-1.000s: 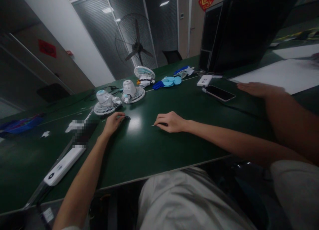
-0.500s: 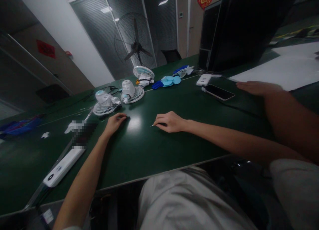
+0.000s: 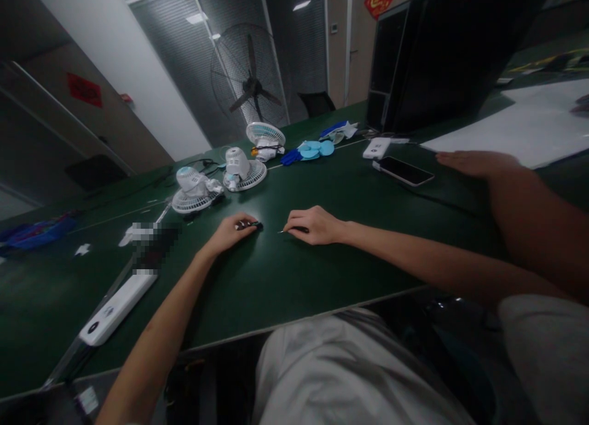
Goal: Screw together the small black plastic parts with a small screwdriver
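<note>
Left fingers (image 3: pixel 243 217) pinching dark part (image 3: pixel 259 226), right fingers (image 3: pixel 297 214) clamped on likely screwdriver (image 3: pixel 302 229)

Part (image 3: pixel 259 226) left of tool (image 3: pixel 302 229), fans (image 3: pixel 237 162) behind

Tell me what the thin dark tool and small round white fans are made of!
The slim tool with a dark handle and silvery tip: the tip looks like shiny metal, since it glints; the handle could be plastic, but the right hand's grip hides most. The small white fans with round slatted grilles: probably satiny plastic, judging by their slotted shells.
</note>
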Motion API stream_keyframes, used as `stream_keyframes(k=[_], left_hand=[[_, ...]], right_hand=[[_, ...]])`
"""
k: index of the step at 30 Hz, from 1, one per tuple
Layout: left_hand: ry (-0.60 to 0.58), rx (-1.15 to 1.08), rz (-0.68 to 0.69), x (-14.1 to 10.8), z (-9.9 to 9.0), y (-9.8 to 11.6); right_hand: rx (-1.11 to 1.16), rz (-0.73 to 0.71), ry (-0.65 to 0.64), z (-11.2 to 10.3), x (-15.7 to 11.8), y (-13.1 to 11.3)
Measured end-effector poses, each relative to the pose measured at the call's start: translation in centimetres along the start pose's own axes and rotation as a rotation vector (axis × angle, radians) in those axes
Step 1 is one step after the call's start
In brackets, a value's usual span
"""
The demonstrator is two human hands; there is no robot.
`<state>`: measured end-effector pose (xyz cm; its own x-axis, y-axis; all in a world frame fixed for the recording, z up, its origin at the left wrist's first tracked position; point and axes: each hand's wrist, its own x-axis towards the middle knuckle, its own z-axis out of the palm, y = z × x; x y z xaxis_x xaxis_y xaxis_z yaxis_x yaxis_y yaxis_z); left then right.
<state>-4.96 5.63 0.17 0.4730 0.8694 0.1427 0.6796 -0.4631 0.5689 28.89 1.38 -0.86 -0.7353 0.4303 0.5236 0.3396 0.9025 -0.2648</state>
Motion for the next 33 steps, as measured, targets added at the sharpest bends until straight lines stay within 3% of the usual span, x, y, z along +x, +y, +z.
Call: stream_keyframes(k=[4,8,27,33], left_hand=[[-0.106,-0.049,0.104,0.1,2.7,3.5],[-0.129,-0.067,0.158,-0.1,3.8,5.0],[-0.153,-0.06,0.265,-0.3,4.3,6.2],[-0.123,-0.049,0.244,-0.3,4.5,5.9]], right_hand=[[-0.019,0.009,0.003,0.1,0.0,0.0],[-0.036,0.017,0.007,0.2,0.0,0.1],[-0.02,0.0,0.01,0.3,0.1,0.1],[-0.043,0.051,0.05,0.2,0.1,-0.1]])
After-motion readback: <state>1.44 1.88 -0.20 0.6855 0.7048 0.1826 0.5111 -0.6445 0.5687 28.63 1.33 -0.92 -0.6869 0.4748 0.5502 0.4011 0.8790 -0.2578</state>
